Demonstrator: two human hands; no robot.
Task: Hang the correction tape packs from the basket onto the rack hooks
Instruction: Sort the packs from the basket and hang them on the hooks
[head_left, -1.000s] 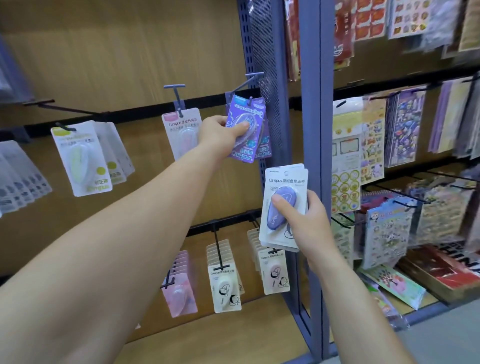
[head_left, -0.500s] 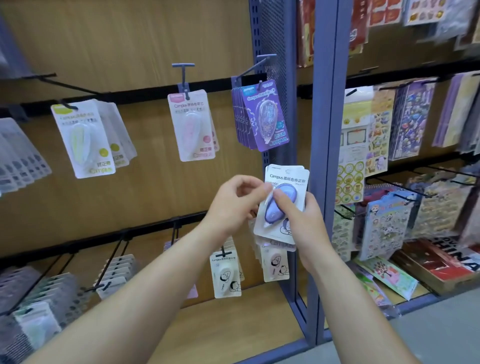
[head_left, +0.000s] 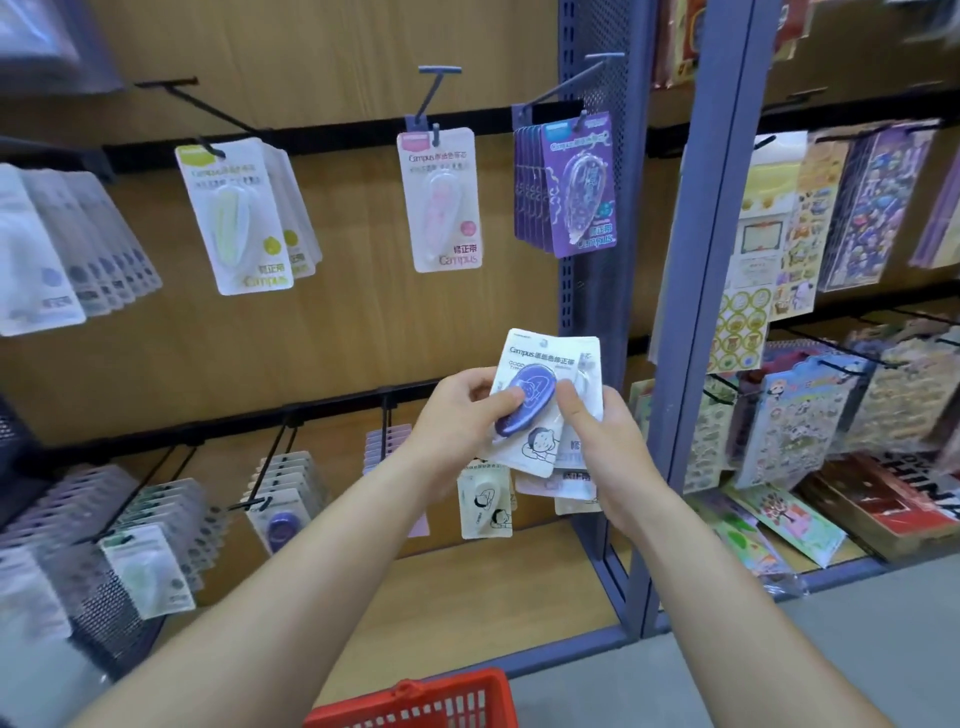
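Your right hand (head_left: 605, 447) curls round a fanned stack of white card correction tape packs (head_left: 540, 358), so your left hand (head_left: 457, 415) can pinch the front one's purple blister, likely to peel it free. The red plastic basket (head_left: 415, 701) sits at six o'clock. The black wire hooks (head_left: 272, 457) at nine look reachable, while the blue steel post (head_left: 680, 364) crowds three.

Left hand (head_left: 457, 415) left purple pack (head_left: 579, 182), now pinches stack (head_left: 540, 356).
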